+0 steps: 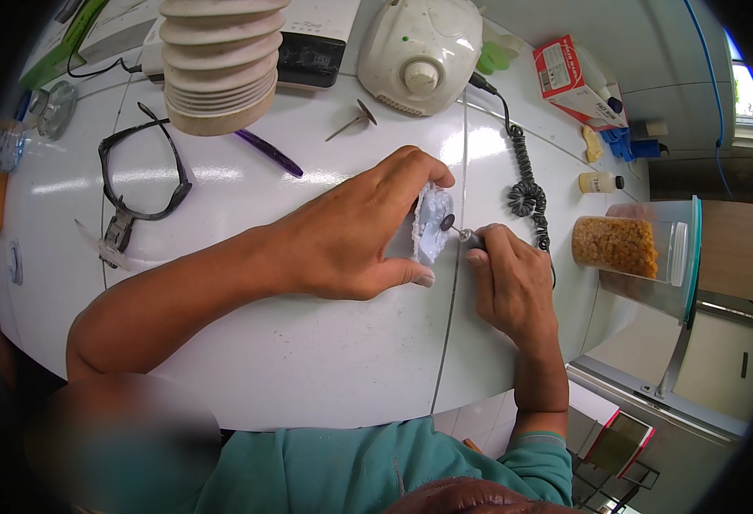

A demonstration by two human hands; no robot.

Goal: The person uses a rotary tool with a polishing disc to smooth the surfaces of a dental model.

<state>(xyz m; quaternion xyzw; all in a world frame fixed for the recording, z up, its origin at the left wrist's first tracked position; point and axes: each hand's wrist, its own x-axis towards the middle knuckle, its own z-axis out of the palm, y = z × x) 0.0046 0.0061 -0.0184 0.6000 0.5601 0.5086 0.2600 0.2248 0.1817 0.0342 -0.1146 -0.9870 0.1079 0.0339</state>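
Pale-blue cast (431, 230) sits clamped between thumb and fingers of the left hand (361, 224), and just right of that grip I see on my feed the right hand (515, 281) wrapped around a rotary handpiece (474, 241), its dark round tip (447, 223) facing the cast.

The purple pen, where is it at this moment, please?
The purple pen lies on the white table in the head view, left of the upper middle, between the black glasses and the small disc, one end hidden behind the ribbed hose.

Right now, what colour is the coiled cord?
The coiled cord is black, clearest in the head view.
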